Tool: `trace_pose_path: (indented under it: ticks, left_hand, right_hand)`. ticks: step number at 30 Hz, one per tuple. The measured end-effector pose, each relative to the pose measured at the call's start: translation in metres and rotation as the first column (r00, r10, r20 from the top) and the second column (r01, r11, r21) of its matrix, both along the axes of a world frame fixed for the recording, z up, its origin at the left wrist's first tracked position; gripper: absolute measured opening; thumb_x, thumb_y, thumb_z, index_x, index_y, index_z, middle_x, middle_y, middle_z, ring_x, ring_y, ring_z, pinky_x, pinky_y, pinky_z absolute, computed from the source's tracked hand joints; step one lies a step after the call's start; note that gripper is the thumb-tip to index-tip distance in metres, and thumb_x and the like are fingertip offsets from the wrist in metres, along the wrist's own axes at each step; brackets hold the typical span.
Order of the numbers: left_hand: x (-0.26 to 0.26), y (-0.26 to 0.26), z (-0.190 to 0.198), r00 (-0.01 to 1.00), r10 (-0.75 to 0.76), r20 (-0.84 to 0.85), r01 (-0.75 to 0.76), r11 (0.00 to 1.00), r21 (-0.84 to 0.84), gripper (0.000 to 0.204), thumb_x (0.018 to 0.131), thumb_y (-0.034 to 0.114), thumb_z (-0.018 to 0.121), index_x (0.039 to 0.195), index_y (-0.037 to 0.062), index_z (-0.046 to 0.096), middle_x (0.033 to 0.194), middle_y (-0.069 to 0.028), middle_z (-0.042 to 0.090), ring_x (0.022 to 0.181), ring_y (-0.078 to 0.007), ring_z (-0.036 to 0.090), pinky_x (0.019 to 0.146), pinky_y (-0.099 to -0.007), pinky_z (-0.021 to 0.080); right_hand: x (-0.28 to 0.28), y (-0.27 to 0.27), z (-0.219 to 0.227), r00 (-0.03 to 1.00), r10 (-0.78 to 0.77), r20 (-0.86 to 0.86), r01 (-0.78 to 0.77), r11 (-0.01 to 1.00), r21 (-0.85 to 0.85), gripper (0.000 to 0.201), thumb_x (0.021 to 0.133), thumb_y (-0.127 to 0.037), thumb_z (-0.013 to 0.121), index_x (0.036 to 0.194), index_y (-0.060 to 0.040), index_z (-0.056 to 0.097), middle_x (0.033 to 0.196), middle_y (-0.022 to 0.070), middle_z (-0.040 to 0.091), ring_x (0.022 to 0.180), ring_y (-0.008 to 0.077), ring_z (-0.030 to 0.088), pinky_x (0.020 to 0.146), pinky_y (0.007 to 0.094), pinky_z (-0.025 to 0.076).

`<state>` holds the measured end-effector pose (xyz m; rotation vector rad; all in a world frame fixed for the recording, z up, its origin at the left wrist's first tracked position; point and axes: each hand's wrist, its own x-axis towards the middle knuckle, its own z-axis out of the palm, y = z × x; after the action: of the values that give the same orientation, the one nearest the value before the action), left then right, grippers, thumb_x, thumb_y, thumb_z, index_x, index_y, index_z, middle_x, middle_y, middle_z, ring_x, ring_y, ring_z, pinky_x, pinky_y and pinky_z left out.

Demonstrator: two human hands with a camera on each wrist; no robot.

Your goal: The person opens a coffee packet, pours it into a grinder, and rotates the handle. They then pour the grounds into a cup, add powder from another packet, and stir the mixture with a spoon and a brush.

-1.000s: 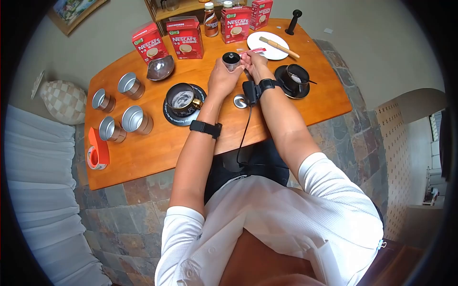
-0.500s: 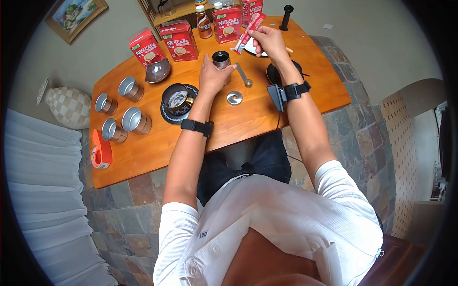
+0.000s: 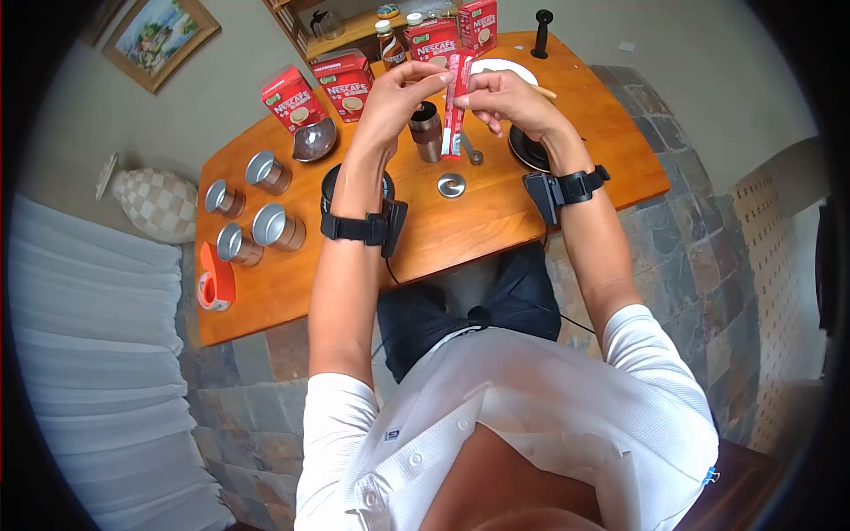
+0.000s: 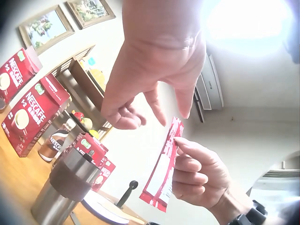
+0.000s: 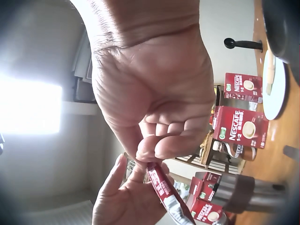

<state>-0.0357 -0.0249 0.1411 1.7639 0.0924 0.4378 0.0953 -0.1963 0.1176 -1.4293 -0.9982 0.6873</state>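
Observation:
A red-and-white coffee stick sachet (image 3: 457, 97) hangs upright above the table. My right hand (image 3: 521, 104) pinches it between thumb and curled fingers. Up at its top end is my left hand (image 3: 387, 104); in the left wrist view the straight fingertips stand on either side of the sachet's top edge (image 4: 176, 123), with a gap between them. Behind and below stands a steel coffee grinder (image 3: 427, 134) with a brown band and black top. A small metal handle (image 3: 475, 156) and a round swirl-patterned disc (image 3: 451, 185) lie near it.
Red Nescafe boxes (image 3: 343, 87) and a bottle (image 3: 390, 46) line the table's back. Several metal cups (image 3: 278, 228) and an orange tape dispenser (image 3: 216, 279) stand at left. A dark cup (image 3: 333, 186) is partly behind my left arm. A white plate (image 3: 509, 69) lies back right.
My left hand has let go of the grinder and risen to the sachet's top. My right hand has picked the sachet up from beside the plate and brought it in front of the grinder.

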Motion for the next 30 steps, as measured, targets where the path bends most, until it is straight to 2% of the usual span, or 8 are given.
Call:
trace_pose_path:
  ticks: [3, 8, 10, 11, 14, 18, 28, 30]
  left_hand:
    - [-0.002, -0.006, 0.001, 0.999, -0.033, -0.028, 0.032, 0.999, -0.043, 0.023, 0.09, 0.03, 0.076, 0.101, 0.0089, 0.075, 0.08, 0.0066, 0.063, 0.068, -0.0031, 0.046, 0.063, -0.0202, 0.035]
    - [0.003, -0.009, 0.004, 0.997, 0.009, 0.071, -0.002, 0.995, -0.095, 0.014, 0.092, 0.023, 0.075, 0.092, 0.0089, 0.071, 0.073, 0.0033, 0.062, 0.06, -0.0037, 0.051, 0.054, -0.0189, 0.036]
    - [0.003, -0.012, 0.009, 0.964, 0.162, 0.212, -0.099, 0.955, -0.28, 0.016, 0.094, 0.022, 0.072, 0.092, 0.0073, 0.067, 0.073, 0.0002, 0.064, 0.062, -0.0051, 0.059, 0.049, -0.0178, 0.04]
    - [0.005, -0.01, 0.008, 0.954, 0.181, 0.24, -0.097, 0.941, -0.323, 0.017, 0.096, 0.021, 0.07, 0.094, 0.0057, 0.063, 0.077, -0.0035, 0.066, 0.067, -0.0096, 0.065, 0.049, -0.0192, 0.049]
    - [0.009, -0.015, -0.003, 0.92, 0.259, 0.293, -0.113, 0.893, -0.435, 0.017, 0.097, 0.02, 0.068, 0.095, 0.0045, 0.063, 0.081, -0.0057, 0.067, 0.071, -0.0135, 0.068, 0.053, -0.023, 0.056]
    - [0.01, -0.023, -0.02, 0.932, 0.273, 0.238, -0.135, 0.871, -0.472, 0.016, 0.097, 0.019, 0.068, 0.096, 0.0043, 0.062, 0.085, -0.0063, 0.067, 0.075, -0.0156, 0.07, 0.056, -0.0255, 0.059]
    - [-0.003, -0.02, -0.052, 0.936, 0.312, 0.165, -0.222, 0.883, -0.414, 0.028, 0.095, 0.02, 0.072, 0.114, 0.0021, 0.064, 0.107, -0.007, 0.065, 0.097, -0.0121, 0.063, 0.079, -0.0274, 0.052]
    - [-0.003, -0.008, -0.072, 0.894, 0.408, 0.184, -0.36, 0.9, -0.248, 0.037, 0.092, 0.021, 0.075, 0.121, 0.0015, 0.062, 0.113, -0.0085, 0.063, 0.103, -0.0141, 0.06, 0.084, -0.0289, 0.051]
  right_hand:
    - [-0.005, 0.002, -0.007, 0.998, 0.063, -0.004, -0.063, 0.998, 0.001, 0.022, 0.092, -0.028, 0.074, 0.088, -0.0071, 0.069, 0.064, -0.0021, 0.062, 0.05, 0.0043, 0.053, 0.049, 0.0187, 0.04]
    - [-0.009, 0.005, -0.011, 0.988, 0.114, 0.104, -0.124, 0.987, 0.098, 0.027, 0.094, -0.032, 0.071, 0.105, -0.0077, 0.071, 0.087, -0.0011, 0.07, 0.073, 0.0073, 0.063, 0.065, 0.0225, 0.048]
    - [-0.016, 0.009, -0.023, 0.985, -0.141, -0.099, 0.164, 0.939, 0.303, 0.039, 0.1, -0.036, 0.061, 0.124, -0.0053, 0.063, 0.1, 0.0036, 0.07, 0.087, 0.0148, 0.068, 0.08, 0.0264, 0.053]
    - [-0.014, 0.009, -0.032, 0.971, -0.034, -0.236, 0.114, 0.936, 0.334, 0.044, 0.104, -0.038, 0.054, 0.133, -0.0055, 0.056, 0.107, 0.0094, 0.071, 0.094, 0.0197, 0.07, 0.086, 0.0291, 0.054]
    - [-0.019, 0.017, -0.059, 0.824, 0.159, -0.543, 0.097, 0.905, 0.413, 0.035, 0.102, -0.033, 0.059, 0.125, -0.0065, 0.057, 0.104, 0.0141, 0.072, 0.086, 0.0211, 0.071, 0.075, 0.0314, 0.057]
    - [-0.023, 0.032, -0.083, 0.717, 0.282, -0.637, 0.257, 0.742, 0.619, 0.026, 0.101, -0.025, 0.063, 0.119, -0.0076, 0.058, 0.096, 0.0156, 0.072, 0.081, 0.0207, 0.071, 0.071, 0.0334, 0.058]
    - [-0.027, 0.025, -0.073, 0.589, 0.203, -0.782, 0.478, 0.693, 0.54, 0.015, 0.098, -0.017, 0.067, 0.108, -0.0061, 0.063, 0.081, 0.0061, 0.067, 0.067, 0.014, 0.063, 0.063, 0.0293, 0.052]
    - [-0.028, 0.021, -0.068, 0.704, -0.044, -0.709, 0.543, 0.677, 0.497, 0.014, 0.097, -0.015, 0.068, 0.105, -0.0041, 0.064, 0.08, 0.0057, 0.067, 0.067, 0.0128, 0.062, 0.062, 0.0269, 0.052]
